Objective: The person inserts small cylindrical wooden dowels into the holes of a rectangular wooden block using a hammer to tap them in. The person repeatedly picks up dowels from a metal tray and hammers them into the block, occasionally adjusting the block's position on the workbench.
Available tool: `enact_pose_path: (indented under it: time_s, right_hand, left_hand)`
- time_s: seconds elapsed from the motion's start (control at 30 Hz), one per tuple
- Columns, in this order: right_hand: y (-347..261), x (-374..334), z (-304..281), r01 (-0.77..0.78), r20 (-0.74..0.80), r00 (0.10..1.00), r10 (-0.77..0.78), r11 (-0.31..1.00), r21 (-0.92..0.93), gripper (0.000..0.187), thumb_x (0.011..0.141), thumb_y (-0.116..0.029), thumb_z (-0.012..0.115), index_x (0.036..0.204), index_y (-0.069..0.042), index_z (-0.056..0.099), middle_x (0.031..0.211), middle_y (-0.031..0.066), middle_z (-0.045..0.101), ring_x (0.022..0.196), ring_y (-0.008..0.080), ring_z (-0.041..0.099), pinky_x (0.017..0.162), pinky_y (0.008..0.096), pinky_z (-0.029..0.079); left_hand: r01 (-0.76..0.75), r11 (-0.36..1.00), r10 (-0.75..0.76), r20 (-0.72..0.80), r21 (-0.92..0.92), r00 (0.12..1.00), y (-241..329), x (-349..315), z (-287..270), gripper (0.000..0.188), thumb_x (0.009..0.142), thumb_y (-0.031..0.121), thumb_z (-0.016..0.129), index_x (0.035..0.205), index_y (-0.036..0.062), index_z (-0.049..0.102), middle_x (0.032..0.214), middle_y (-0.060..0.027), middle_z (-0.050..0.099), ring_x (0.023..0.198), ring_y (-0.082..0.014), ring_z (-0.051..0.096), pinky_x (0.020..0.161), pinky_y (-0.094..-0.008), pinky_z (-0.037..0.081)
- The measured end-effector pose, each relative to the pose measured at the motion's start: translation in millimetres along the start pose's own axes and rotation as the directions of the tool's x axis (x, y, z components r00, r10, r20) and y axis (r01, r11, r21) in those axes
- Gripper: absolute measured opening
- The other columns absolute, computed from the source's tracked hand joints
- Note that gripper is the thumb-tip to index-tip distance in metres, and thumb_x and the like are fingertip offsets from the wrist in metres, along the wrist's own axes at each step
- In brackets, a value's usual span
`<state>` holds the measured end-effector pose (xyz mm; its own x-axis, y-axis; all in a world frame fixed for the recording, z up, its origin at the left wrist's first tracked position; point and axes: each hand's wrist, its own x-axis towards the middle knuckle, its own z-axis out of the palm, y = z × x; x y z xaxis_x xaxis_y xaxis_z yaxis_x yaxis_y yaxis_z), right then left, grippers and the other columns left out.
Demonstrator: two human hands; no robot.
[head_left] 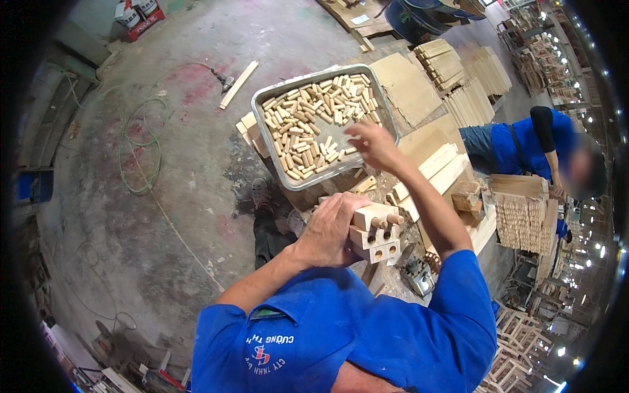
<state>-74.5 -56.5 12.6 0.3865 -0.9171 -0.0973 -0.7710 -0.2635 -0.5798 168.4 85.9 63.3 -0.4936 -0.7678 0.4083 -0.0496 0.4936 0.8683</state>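
We have two dowels [378,223] standing in the top wooden block [369,213], the lower blocks [386,252] awaiting theirs, our left hand [327,229] clasping the stack, our right hand [373,144] half-curled over the tray [325,129], hold unclear.

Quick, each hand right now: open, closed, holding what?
Left hand: closed around wooden blocks.
Right hand: over the metal tray, blurred; whether it holds anything cannot be told.

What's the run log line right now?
Left hand: gripping stacked pale wooden blocks; Right hand: at rectangular grey metal tray, tan cylindrical wooden dowels inside; Top block: two dowels protruding
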Motion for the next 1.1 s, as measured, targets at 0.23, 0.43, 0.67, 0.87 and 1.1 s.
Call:
enact_pose_path:
  time_s: [0.23, 0.43, 0.67, 0.87, 1.1]
  right_hand:
    - [15, 49, 62, 0.101, 0.147, 0.987, -0.056, 0.941, -0.322, 0.030, 0.095, -0.008, 0.069, 0.124, -0.016, 0.075, 0.124, 0.0129, 0.065, 0.114, 0.0372, 0.072, 0.092, 0.0488, 0.058]
    - [39, 28, 58, -0.055, 0.014, 0.998, 0.054, 0.997, 0.054, 0.015, 0.091, -0.007, 0.077, 0.104, -0.006, 0.070, 0.103, 0.0157, 0.072, 0.099, 0.0378, 0.074, 0.083, 0.0474, 0.058]
    - [33, 6, 46, -0.135, -0.120, 0.980, 0.160, 0.972, 0.191, 0.023, 0.089, -0.004, 0.080, 0.112, -0.006, 0.077, 0.098, 0.0165, 0.077, 0.094, 0.0327, 0.077, 0.084, 0.0414, 0.061]
    - [17, 2, 46, -0.024, -0.152, 0.986, 0.062, 0.971, 0.237, 0.019, 0.096, -0.006, 0.078, 0.115, -0.001, 0.079, 0.098, 0.0121, 0.073, 0.084, 0.0198, 0.071, 0.077, 0.0336, 0.058]
    - [-55, -56, -35, -0.016, -0.129, 0.986, 0.105, 0.831, 0.556, 0.021, 0.100, -0.005, 0.075, 0.120, -0.002, 0.078, 0.106, 0.0031, 0.069, 0.085, 0.0075, 0.065, 0.073, 0.0251, 0.053]
  left_hand:
    - [0.024, 1.000, -0.024, -0.017, 0.003, 1.000, -5, -5, -4, 0.095, 0.071, 0.027, 0.098, 0.145, 0.0045, 0.044, 0.131, -0.0239, 0.064, 0.118, -0.0452, 0.066, 0.103, -0.0529, 0.052]
    - [0.012, 1.000, -0.012, -0.038, 0.006, 0.999, -7, -5, -5, 0.095, 0.070, 0.026, 0.100, 0.146, 0.0044, 0.046, 0.130, -0.0223, 0.067, 0.115, -0.0424, 0.069, 0.100, -0.0514, 0.055]
    - [0.021, 1.000, -0.020, -0.027, 0.017, 0.999, -7, -5, -6, 0.096, 0.071, 0.024, 0.099, 0.149, 0.0038, 0.046, 0.130, -0.0215, 0.066, 0.118, -0.0418, 0.068, 0.102, -0.0503, 0.054]
    - [0.045, 0.999, -0.045, -0.010, 0.003, 0.999, -5, -4, -2, 0.095, 0.071, 0.022, 0.099, 0.148, 0.0038, 0.046, 0.131, -0.0216, 0.065, 0.117, -0.0417, 0.068, 0.102, -0.0491, 0.055]
    - [0.051, 0.998, -0.049, -0.036, 0.034, 0.998, -6, -5, 0, 0.091, 0.072, 0.021, 0.098, 0.145, 0.0030, 0.047, 0.130, -0.0198, 0.065, 0.114, -0.0403, 0.069, 0.098, -0.0474, 0.058]
